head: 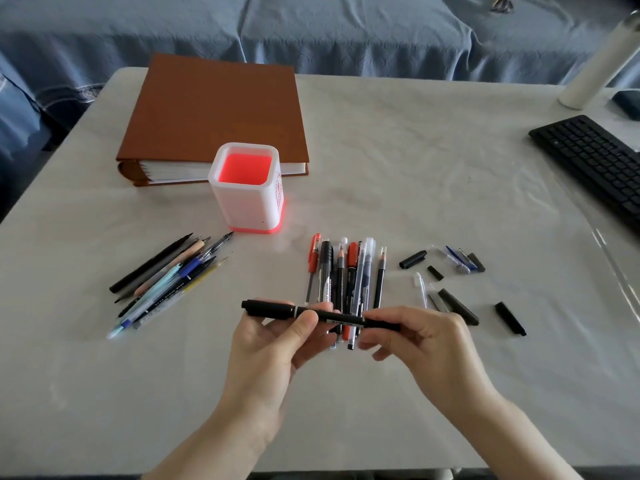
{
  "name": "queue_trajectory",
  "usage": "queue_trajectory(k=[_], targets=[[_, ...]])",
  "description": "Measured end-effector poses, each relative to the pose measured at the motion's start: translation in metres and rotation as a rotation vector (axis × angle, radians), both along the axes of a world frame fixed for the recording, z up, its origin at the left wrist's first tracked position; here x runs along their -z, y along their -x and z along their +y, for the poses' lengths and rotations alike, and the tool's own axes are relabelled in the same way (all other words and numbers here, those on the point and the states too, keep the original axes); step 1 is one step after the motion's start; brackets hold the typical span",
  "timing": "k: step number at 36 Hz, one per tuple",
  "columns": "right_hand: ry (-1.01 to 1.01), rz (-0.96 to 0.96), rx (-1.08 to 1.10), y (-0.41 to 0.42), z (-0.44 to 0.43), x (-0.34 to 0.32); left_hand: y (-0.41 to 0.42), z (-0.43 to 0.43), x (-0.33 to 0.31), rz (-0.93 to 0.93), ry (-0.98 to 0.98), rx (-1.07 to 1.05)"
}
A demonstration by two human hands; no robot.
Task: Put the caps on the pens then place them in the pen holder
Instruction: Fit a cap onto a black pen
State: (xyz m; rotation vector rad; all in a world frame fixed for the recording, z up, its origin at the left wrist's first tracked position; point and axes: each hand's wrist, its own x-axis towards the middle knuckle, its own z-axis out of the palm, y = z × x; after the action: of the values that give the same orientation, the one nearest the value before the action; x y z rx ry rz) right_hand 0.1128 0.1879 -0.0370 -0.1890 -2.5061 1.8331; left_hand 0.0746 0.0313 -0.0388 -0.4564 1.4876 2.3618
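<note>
I hold a black marker pen [277, 310] level above the table, caps on both ends. My left hand [277, 344] grips its left half with the thumb on top. My right hand [422, 344] pinches its right end. Behind my hands lies a row of capped pens [346, 271]. A heap of uncapped pens [166, 278] lies at the left. Several loose caps [457, 299] are scattered at the right. The white pen holder [246, 192] with a red inside stands upright beyond the pens, with nothing in it.
A brown binder [214, 112] lies behind the holder. A black keyboard [595, 161] sits at the right edge, with a white bottle [592, 71] behind it. Blue fabric [346, 32] runs past the table's far edge.
</note>
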Motion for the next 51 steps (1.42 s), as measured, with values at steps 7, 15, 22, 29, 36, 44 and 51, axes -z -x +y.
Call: queue_trajectory(k=[7, 15, 22, 29, 36, 44, 51], targets=[[-0.124, -0.066, 0.032, -0.006, 0.018, 0.015, 0.004, -0.001, 0.010, -0.011, 0.112, -0.063], [-0.676, -0.084, 0.189, 0.007, 0.067, 0.050, 0.008, -0.005, 0.018, -0.028, 0.121, -0.070], [-0.624, -0.096, 0.285, 0.009, 0.079, 0.044, 0.005, -0.004, 0.018, -0.048, 0.110, -0.103], [-0.875, -0.378, 0.183, -0.003, 0.096, 0.041, 0.006, -0.002, 0.018, -0.065, 0.117, -0.096], [-0.912, -0.432, 0.193, -0.003, 0.091, 0.043, 0.005, 0.000, 0.013, -0.077, 0.098, -0.097], [-0.107, -0.127, 0.304, 0.002, 0.051, 0.015, 0.005, -0.001, 0.002, -0.103, -0.011, -0.101], [0.324, 0.000, 0.311, 0.001, 0.012, -0.007, 0.003, -0.002, -0.004, -0.125, -0.050, -0.091]])
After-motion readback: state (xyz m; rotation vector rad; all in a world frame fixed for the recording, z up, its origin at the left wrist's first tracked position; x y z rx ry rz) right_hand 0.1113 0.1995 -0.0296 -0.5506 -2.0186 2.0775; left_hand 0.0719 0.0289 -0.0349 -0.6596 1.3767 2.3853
